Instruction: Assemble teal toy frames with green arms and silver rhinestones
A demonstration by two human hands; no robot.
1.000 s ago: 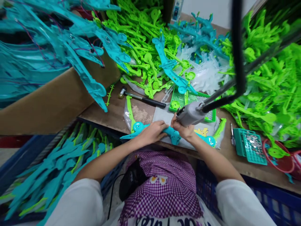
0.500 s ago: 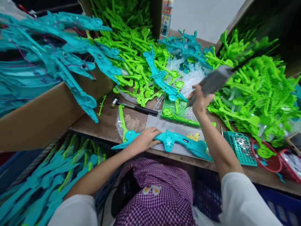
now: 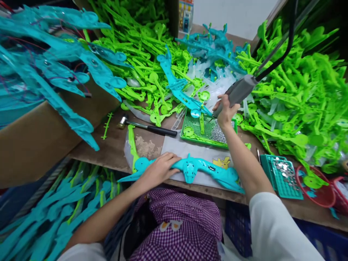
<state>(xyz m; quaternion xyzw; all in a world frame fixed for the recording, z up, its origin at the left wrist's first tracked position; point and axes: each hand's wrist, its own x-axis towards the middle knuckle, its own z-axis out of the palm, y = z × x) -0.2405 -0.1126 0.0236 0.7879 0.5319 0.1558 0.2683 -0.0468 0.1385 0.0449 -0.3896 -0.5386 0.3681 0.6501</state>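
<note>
My left hand (image 3: 161,168) grips a turquoise plastic bow-shaped part (image 3: 190,170) with a dragon-like head at its middle, lying across the table's front edge. Fingers go over its left arm, and the thumb is at the near side. In my right hand (image 3: 226,111) is a grey electric screwdriver (image 3: 241,88), a cable rising from its upper end. Its tip points down at the green perforated tray (image 3: 187,125), where many small silver screws (image 3: 218,133) are heaped. A screw on the tip is too small to tell.
A hammer (image 3: 149,127) lies left of the tray. Lime-green parts (image 3: 288,105) pile up at the right and back. Turquoise parts with wires (image 3: 57,47) overhang a cardboard box (image 3: 40,141) at left. Teal trays (image 3: 285,177) and a red basket (image 3: 315,185) stand at right.
The screwdriver has swung more upright, and its tip has come down to the tray. My left hand stays on the bow-shaped part. The whole view has shifted slightly.
</note>
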